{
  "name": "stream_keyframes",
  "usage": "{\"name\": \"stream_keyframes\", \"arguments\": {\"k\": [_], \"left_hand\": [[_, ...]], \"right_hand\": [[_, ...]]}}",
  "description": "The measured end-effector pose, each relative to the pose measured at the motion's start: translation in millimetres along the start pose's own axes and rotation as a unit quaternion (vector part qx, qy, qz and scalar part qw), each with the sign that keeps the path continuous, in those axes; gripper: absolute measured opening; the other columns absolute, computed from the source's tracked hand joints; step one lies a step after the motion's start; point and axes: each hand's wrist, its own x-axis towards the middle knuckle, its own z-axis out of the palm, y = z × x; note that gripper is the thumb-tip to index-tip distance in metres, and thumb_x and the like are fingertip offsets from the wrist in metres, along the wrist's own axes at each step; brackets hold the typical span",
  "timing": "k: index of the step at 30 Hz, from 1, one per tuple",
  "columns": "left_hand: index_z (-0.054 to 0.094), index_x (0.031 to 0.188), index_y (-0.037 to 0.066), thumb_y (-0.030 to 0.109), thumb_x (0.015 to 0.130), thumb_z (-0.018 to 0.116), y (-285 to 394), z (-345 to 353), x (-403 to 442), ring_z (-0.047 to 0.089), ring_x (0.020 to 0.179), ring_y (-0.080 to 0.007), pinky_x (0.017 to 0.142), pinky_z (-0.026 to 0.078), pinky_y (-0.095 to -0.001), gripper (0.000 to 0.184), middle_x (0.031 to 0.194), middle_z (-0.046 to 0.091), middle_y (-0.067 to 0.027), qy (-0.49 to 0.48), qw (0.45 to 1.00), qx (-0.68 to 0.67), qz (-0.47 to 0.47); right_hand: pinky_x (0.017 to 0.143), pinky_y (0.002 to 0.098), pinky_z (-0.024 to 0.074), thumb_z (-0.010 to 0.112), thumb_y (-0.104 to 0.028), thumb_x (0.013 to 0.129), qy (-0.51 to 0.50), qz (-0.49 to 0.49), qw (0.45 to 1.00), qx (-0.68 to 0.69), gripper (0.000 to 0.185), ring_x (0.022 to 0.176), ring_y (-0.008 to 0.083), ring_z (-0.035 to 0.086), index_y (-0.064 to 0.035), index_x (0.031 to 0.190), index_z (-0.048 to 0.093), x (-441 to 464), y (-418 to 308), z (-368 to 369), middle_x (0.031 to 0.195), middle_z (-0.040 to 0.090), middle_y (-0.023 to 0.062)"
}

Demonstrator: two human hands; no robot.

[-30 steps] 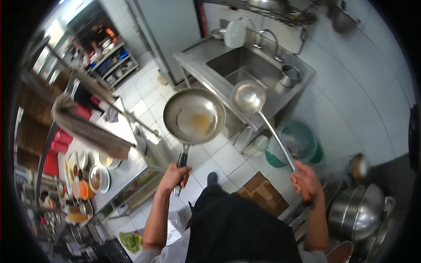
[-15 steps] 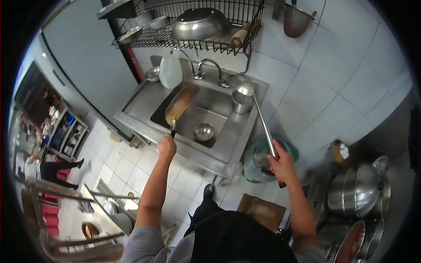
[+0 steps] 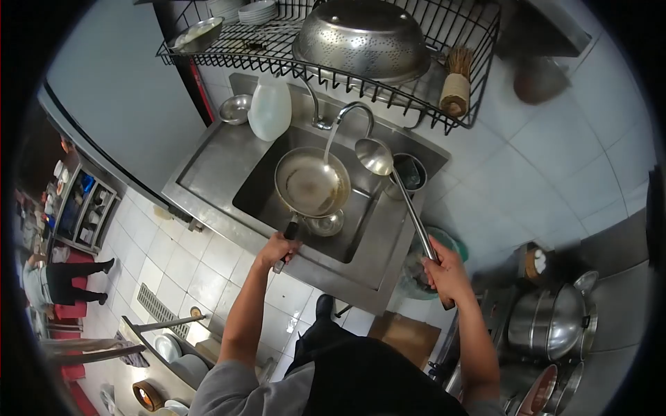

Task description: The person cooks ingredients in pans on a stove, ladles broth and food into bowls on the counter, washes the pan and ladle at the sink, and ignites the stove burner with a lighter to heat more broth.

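My left hand (image 3: 279, 249) is closed around the dark handle of a frying pan (image 3: 312, 184). The pan lies roughly level over the sink (image 3: 357, 239), its inside facing up and stained brown. From the curved faucet (image 3: 357, 107) a stream of water runs into it. My right hand (image 3: 446, 272) grips the long handle of a ladle (image 3: 375, 157), whose metal bowl hangs just right of the faucet. Beneath the ladle, a metal pot (image 3: 411, 173) stands at the sink's right corner. A small steel bowl (image 3: 325, 223) in the basin is partly hidden by the pan.
Behind the sink hangs a wire rack (image 3: 267, 52) with a large perforated colander (image 3: 364, 41) and a bamboo brush (image 3: 456, 90). A white plastic jug (image 3: 270, 109) stands at the back left. Steel pots (image 3: 548, 322) are at right. Another person (image 3: 66, 283) stands far left.
The frying pan has gone from steeply tilted to nearly level under the faucet's stream. The ladle remains in my right hand, its bowl now closer to the faucet. The view has shifted.
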Motion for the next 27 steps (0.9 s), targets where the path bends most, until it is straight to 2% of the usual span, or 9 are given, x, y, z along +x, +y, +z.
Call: {"name": "stream_keyframes", "arguments": {"k": [2, 8, 12, 14, 15, 19, 22, 24, 27], "left_hand": [[0.046, 0.055, 0.007, 0.013, 0.077, 0.069, -4.5, -1.8, 8.4, 0.046, 0.039, -0.0109, 0.038, 0.036, -0.0283, 0.033, 0.049, 0.047, -0.0017, -0.01, 1.0, -0.001, -0.005], [0.045, 0.056, 0.008, 0.013, 0.079, 0.068, 1.9, 1.2, 7.9, 0.044, 0.038, -0.01, 0.037, 0.034, -0.0278, 0.033, 0.048, 0.046, -0.0012, -0.041, 0.999, -0.024, -0.011], [0.046, 0.053, 0.008, 0.014, 0.08, 0.067, -15.5, 3.4, 16.2, 0.044, 0.037, -0.0099, 0.038, 0.036, -0.0282, 0.035, 0.046, 0.046, -0.0021, -0.075, 0.995, -0.064, 0.008], [0.047, 0.053, 0.007, 0.014, 0.08, 0.066, -18.4, 0.0, 23.0, 0.044, 0.037, -0.0097, 0.038, 0.036, -0.0281, 0.034, 0.045, 0.045, -0.0022, -0.063, 0.997, -0.043, 0.005], [0.048, 0.053, 0.007, 0.015, 0.081, 0.066, -20.1, -1.9, 26.5, 0.044, 0.037, -0.0096, 0.037, 0.036, -0.0281, 0.034, 0.044, 0.045, -0.0023, -0.056, 0.998, -0.02, 0.004], [0.046, 0.059, 0.009, 0.012, 0.08, 0.066, -13.9, -10.8, 23.6, 0.044, 0.039, -0.0091, 0.038, 0.035, -0.0264, 0.03, 0.05, 0.045, 0.0006, -0.045, 0.999, -0.013, -0.013], [0.046, 0.058, 0.009, 0.013, 0.08, 0.067, -0.9, -10.2, 19.8, 0.044, 0.038, -0.0094, 0.037, 0.036, -0.0272, 0.031, 0.049, 0.045, 0.0003, -0.047, 0.999, -0.001, -0.008], [0.048, 0.048, 0.004, 0.014, 0.078, 0.067, 18.2, -9.7, 13.2, 0.046, 0.037, -0.0114, 0.038, 0.039, -0.0289, 0.037, 0.044, 0.048, -0.0045, -0.041, 0.999, 0.013, -0.022], [0.053, 0.052, 0.0, 0.013, 0.076, 0.068, 38.2, -18.6, 15.6, 0.052, 0.039, -0.0137, 0.038, 0.041, -0.0296, 0.031, 0.047, 0.052, -0.0064, -0.022, 0.986, 0.161, -0.035]], "right_hand": [[0.045, 0.0252, 0.0432, 0.058, -0.007, 0.088, -0.031, 0.002, 0.999, 0.04, 0.058, 0.051, 0.0077, 0.049, -0.0085, 0.142, 0.037, 7.8, -2.5, 6.0, 0.067, 0.052, 0.0007], [0.043, 0.0271, 0.0425, 0.056, -0.009, 0.09, -0.096, -0.027, 0.994, -0.04, 0.057, 0.049, 0.0104, 0.049, -0.0068, 0.142, 0.035, 64.7, -15.1, 40.4, 0.065, 0.051, 0.0031], [0.042, 0.0276, 0.0414, 0.055, -0.01, 0.091, -0.077, 0.018, 0.996, -0.043, 0.054, 0.047, 0.011, 0.049, -0.006, 0.141, 0.036, 80.7, -24.3, 77.8, 0.063, 0.05, 0.0031], [0.041, 0.0275, 0.0406, 0.055, -0.012, 0.092, -0.153, 0.008, 0.986, -0.065, 0.052, 0.046, 0.0111, 0.048, -0.0061, 0.141, 0.037, 70.9, -31.0, 83.5, 0.063, 0.051, 0.003], [0.041, 0.0273, 0.0399, 0.055, -0.012, 0.091, -0.206, 0.01, 0.977, -0.048, 0.051, 0.045, 0.011, 0.047, -0.0063, 0.139, 0.039, 68.1, -26.8, 74.0, 0.062, 0.05, 0.0031], [0.04, 0.0257, 0.0387, 0.056, -0.012, 0.091, -0.188, 0.084, 0.975, -0.084, 0.048, 0.044, 0.0089, 0.045, -0.007, 0.137, 0.042, 69.9, -32.0, 39.5, 0.059, 0.048, 0.0012], [0.044, 0.0323, 0.0437, 0.055, -0.012, 0.09, -0.147, 0.032, 0.977, -0.151, 0.048, 0.046, 0.0188, 0.053, -0.0053, 0.136, 0.044, 102.3, -33.8, 34.7, 0.059, 0.054, 0.0077], [0.054, 0.0405, 0.0485, 0.054, -0.014, 0.088, -0.07, -0.269, 0.895, -0.349, 0.05, 0.058, 0.0346, 0.061, -0.0028, 0.136, 0.043, 135.5, -15.8, 39.2, 0.068, 0.061, 0.0192], [0.064, 0.0452, 0.0493, 0.053, -0.015, 0.087, -0.051, -0.252, 0.849, -0.462, 0.052, 0.072, 0.0442, 0.06, -0.0006, 0.136, 0.041, 148.1, -14.6, 41.7, 0.077, 0.061, 0.0268]]}}
